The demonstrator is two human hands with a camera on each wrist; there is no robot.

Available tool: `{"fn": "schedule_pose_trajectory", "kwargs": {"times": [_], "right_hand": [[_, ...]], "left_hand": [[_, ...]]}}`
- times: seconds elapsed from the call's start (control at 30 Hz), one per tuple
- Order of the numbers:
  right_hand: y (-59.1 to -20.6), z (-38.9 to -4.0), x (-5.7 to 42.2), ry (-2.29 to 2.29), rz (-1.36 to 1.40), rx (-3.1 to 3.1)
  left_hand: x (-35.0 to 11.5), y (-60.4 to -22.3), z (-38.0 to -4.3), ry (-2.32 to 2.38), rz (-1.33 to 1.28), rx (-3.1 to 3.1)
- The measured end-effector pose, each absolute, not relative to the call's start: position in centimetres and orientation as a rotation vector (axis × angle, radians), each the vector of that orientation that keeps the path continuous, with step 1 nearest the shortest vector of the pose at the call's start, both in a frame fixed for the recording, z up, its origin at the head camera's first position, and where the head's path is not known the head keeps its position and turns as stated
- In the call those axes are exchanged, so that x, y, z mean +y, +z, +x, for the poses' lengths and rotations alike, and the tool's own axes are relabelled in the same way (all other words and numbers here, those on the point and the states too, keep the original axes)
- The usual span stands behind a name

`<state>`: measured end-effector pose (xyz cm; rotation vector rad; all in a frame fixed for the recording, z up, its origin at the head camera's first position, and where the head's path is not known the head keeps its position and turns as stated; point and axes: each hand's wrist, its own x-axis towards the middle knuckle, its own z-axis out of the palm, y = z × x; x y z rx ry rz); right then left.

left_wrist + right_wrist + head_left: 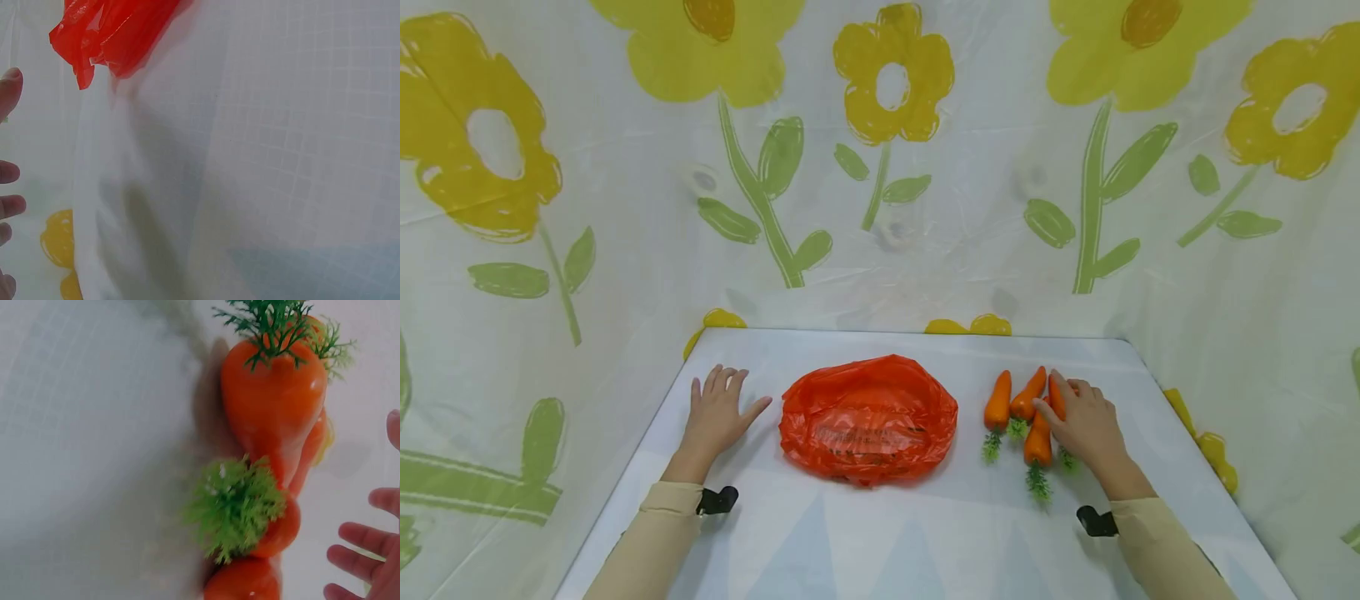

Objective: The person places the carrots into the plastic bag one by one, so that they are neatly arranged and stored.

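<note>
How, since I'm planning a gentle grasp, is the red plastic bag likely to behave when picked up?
The red plastic bag will probably flop and change shape, as its sides are crumpled and creased. It looks thin and translucent, so it is likely light for its size and might tear if tugged hard.

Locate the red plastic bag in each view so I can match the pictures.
Head: near the middle, below mid-height; the red plastic bag lies between the left hand and the carrots.
Left wrist: upper left, cut off by the top edge.
Right wrist: not in it.
Shared landmark: the white tabletop, visible in all three.
</note>
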<state>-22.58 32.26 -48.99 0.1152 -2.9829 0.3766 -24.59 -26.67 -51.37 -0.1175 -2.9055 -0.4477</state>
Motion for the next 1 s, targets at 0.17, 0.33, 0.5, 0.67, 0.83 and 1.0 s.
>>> {"fn": "schedule_pose_trajectory", "kwargs": {"times": [0.17, 0.33, 0.5, 0.67, 0.83, 1.0], "right_hand": [[-49.0, -22.2, 33.0, 0.398, 0.066, -2.998], [-49.6, -22.1, 33.8, 0.416, 0.006, -2.995], [-50.0, -22.0, 34.5, 0.433, -0.034, -2.98], [-50.3, -21.8, 35.3, 0.536, -0.066, -2.954], [-50.3, -21.7, 36.2, 0.715, -0.133, -2.983], [-50.4, -21.6, 37.1, 0.87, -0.18, -3.016]], "left_hand": [[-26.5, -51.5, -24.6, -0.569, -0.116, -2.856], [-26.3, -51.7, -24.6, -0.724, -0.105, -2.899], [-25.9, -51.7, -24.5, -0.905, -0.107, -2.961], [-25.6, -51.9, -24.2, -1.1, -0.138, -2.98], [-25.1, -51.9, -24.1, -1.231, -0.185, -2.977], [-24.7, -52.0, -24.1, -1.292, -0.233, -3.003]]}}
